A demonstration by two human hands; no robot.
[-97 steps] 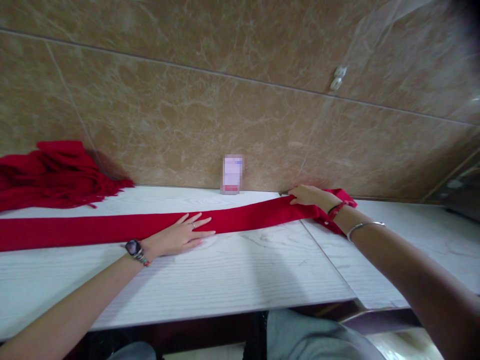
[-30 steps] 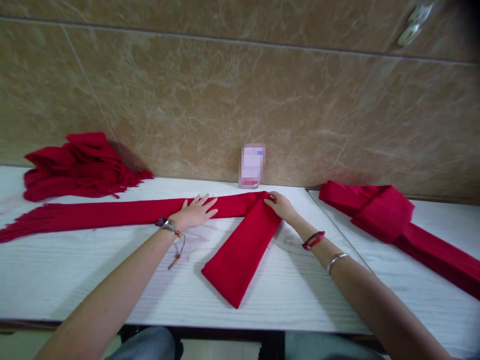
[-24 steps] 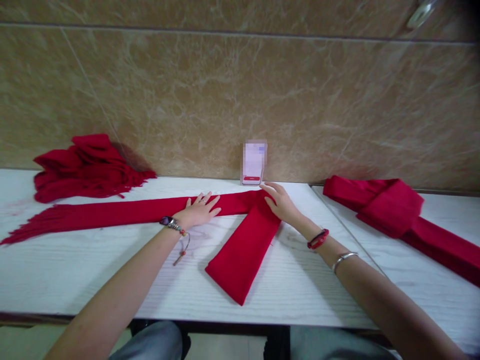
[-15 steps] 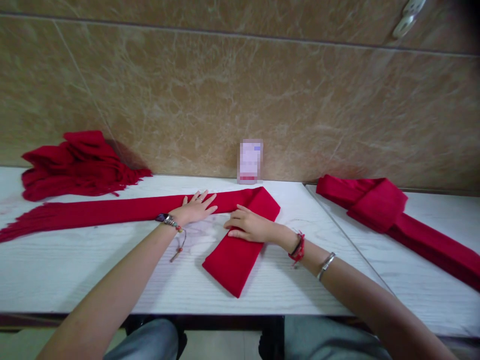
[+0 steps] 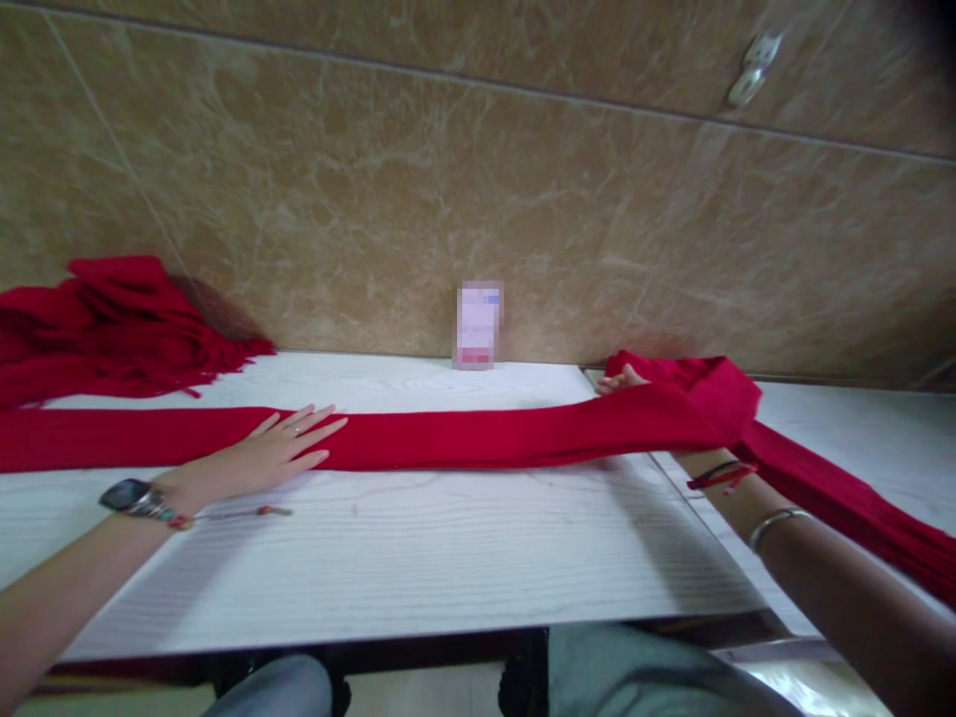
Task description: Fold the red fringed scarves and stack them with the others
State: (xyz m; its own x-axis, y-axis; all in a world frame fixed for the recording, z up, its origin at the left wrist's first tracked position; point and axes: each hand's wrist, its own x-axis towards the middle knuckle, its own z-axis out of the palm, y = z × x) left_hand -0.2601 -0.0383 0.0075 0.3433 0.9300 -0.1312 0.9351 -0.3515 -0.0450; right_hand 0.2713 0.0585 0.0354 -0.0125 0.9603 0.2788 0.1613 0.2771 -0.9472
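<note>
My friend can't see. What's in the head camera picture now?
On a white tabletop, the left hand lies spread on a long red cloth, which partly covers the right hand. A crumpled red heap sits at left.

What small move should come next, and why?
Perhaps slide the right hand out from under the red strip and lay that part flat: the strip passes over the hand, hiding most of it, while the left hand lies spread on the strip.

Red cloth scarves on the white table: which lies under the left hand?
The long, flat red cloth scarf across the middle, unlike the crumpled red scarf at left and the folded red scarf at right.
</note>
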